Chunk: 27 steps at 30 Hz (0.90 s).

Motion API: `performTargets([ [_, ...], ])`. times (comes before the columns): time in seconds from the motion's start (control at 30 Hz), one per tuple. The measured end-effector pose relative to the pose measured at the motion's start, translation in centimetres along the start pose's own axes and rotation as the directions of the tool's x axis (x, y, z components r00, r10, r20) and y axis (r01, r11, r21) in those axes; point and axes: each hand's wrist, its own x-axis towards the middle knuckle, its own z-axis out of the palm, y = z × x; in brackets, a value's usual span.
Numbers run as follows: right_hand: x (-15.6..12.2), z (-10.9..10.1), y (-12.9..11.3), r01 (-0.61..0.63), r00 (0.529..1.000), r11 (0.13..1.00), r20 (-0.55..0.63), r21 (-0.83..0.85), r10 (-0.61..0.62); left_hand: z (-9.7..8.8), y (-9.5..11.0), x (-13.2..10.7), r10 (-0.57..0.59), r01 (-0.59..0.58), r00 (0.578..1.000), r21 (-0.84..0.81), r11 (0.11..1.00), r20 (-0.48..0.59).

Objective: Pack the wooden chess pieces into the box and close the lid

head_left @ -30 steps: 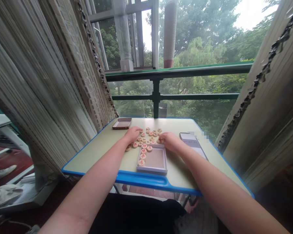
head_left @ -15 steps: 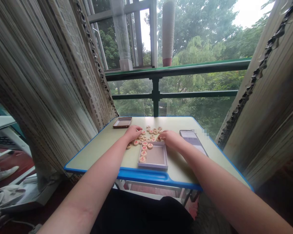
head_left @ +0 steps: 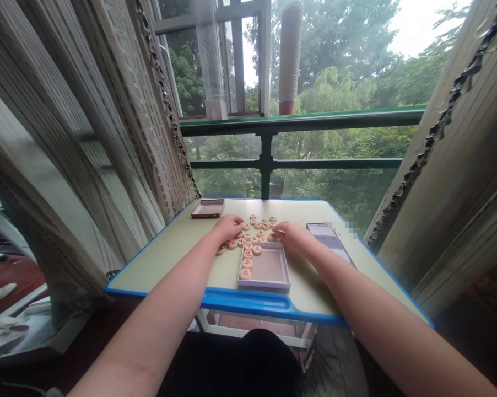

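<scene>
Round wooden xiangqi pieces with red or dark characters lie in a loose cluster on the table. Just left of the cluster is my left hand, its fingers stretched toward the pieces and slightly apart, with no piece visible in them. On the other side, my right hand has its fingertips at the edge of one xiangqi piece; the fingers look loosely bent, not closed round it. Between my forearms sits a shallow open box. Several red-marked pieces line its left side, and one more lies beside their top end.
A dark-edged box lid or tray stands at the table's far left. A phone lies right of my right hand. The pale table has a blue rim; curtains flank it and a green railing runs behind.
The view has shifted slightly, so the table and box appear a little further right and lower. Both hands keep nearly the same places beside the pieces; the box's contents look unchanged.
</scene>
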Motion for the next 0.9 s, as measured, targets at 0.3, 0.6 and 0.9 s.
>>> performTargets([
  [0.3,0.1,-0.2,0.2,0.181,0.983,0.983,0.010,0.037,-0.182,0.0,0.2,0.0,-0.041,0.057,0.997,-0.280,0.958,0.063],
  [0.6,0.4,-0.3,0.4,0.153,0.988,0.988,0.002,0.016,-0.153,-0.4,-0.2,-0.8,-0.118,0.139,0.990,-0.326,0.935,0.083],
  [0.9,0.1,-0.6,-0.1,0.071,0.998,0.997,-0.001,-0.023,-0.071,0.0,-1.0,-0.1,-0.076,0.083,0.997,-0.409,0.909,0.033],
])
